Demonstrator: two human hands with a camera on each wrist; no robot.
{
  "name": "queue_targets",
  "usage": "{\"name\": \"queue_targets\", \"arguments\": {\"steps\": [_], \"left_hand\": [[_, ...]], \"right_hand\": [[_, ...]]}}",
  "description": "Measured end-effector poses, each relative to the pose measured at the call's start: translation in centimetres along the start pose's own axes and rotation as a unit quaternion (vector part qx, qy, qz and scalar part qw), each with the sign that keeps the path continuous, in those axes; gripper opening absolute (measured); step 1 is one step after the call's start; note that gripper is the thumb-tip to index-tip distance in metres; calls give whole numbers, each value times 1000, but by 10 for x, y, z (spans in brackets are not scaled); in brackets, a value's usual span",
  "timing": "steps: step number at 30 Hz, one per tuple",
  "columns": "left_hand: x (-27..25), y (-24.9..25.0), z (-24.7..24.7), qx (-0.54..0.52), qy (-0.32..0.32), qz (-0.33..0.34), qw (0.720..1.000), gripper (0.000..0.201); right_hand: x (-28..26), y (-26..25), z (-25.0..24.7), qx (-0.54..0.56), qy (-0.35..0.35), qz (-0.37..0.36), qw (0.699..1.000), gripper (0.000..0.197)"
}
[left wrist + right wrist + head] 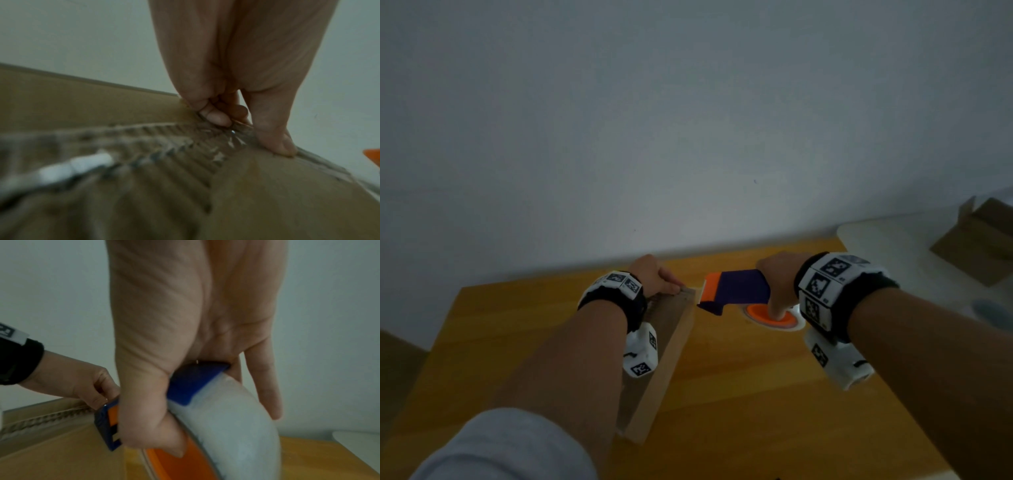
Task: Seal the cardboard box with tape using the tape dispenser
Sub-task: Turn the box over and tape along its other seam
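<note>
The cardboard box (661,359) lies on the counter (739,394); its far end is pinched by the left hand (654,274); the tape dispenser (736,291) is gripped by the right hand (777,277), nose at that end; taping is judged barely begun, the seam largely unsealed.

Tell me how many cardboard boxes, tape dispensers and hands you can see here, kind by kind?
Cardboard boxes: 2, the cardboard box being sealed and an open box far right.
Tape dispensers: 1, tape dispenser.
Hands: 2, left hand, right hand.
Total: 5.
</note>
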State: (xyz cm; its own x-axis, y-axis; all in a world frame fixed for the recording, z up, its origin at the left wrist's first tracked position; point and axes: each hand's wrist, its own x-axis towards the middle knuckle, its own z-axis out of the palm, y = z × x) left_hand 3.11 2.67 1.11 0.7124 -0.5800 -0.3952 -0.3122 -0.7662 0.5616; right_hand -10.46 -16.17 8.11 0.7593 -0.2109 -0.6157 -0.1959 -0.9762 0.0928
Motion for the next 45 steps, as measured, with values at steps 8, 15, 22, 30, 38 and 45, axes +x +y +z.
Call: {"name": "queue_targets", "arguments": {"steps": [8,15,22,30,38,45], "left_hand": [[-4,-3,3,-11,15,5,1000,19],[-6,-9,4,-16,30,8,999,17],[-4,-9,5,1,29,13,1000,15],[-5,-9,5,-8,28,12,1000,15],[-8,-5,2,25,19,11,999,18],[-10,2,-7,107,25,32,993,26]], "right_hand": [[10,-25,1,-71,68,24,995,46],[9,-32,-16,-13,60,15,998,45],[19,-42,-34,0,14,13,1000,32],[21,-50,-39,-70,67,-13,995,30],[25,-71,-16,-222,81,-19,972,26],[20,-53,-25,-133,110,24,985,38]]}}
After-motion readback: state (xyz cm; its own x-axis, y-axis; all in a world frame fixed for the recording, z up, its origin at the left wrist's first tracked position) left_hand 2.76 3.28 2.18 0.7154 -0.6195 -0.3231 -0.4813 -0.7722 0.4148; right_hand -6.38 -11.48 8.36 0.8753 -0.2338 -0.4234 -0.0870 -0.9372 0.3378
